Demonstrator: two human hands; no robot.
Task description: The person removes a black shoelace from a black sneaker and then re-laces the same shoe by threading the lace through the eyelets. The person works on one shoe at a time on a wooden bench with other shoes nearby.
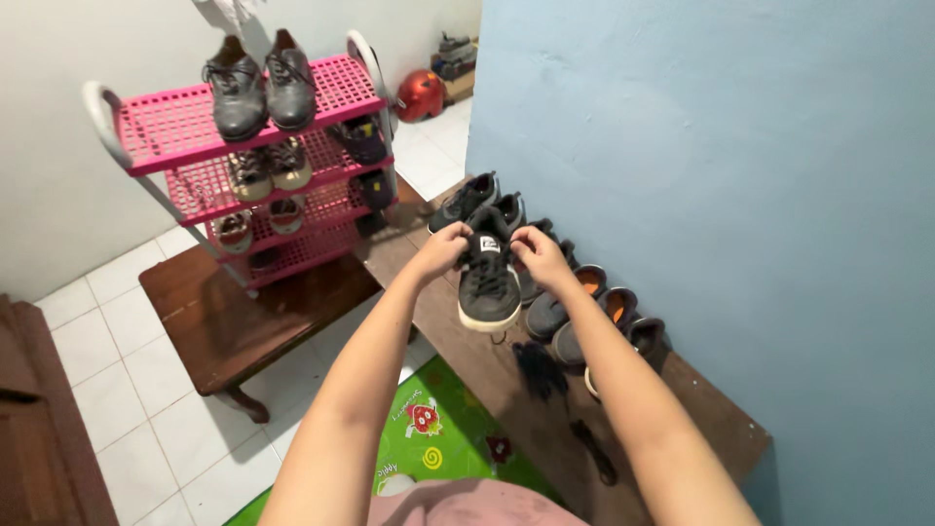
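black sneaker [489, 282] pinched at its collar by both hands, left [441, 251] and right [539, 255], lifted above the table [726, 424]; next, probably a steady lowering into the shoe row [594, 312].

— What's the sneaker [489, 282] above the table [229, 326] made of?

— Matt dark cloth with a paler rubbery sole. The table is dark wood with a dull sheen.

— And the rack [248, 146] on that table?

— Glossy pink plastic lattice; the black shoes [258, 86] on its top shelf look like smooth leather.

— Around the table?

— Glazed white floor tiles [127, 390], a slick printed green mat [433, 443], and a matt, slightly rough blue wall [730, 175].
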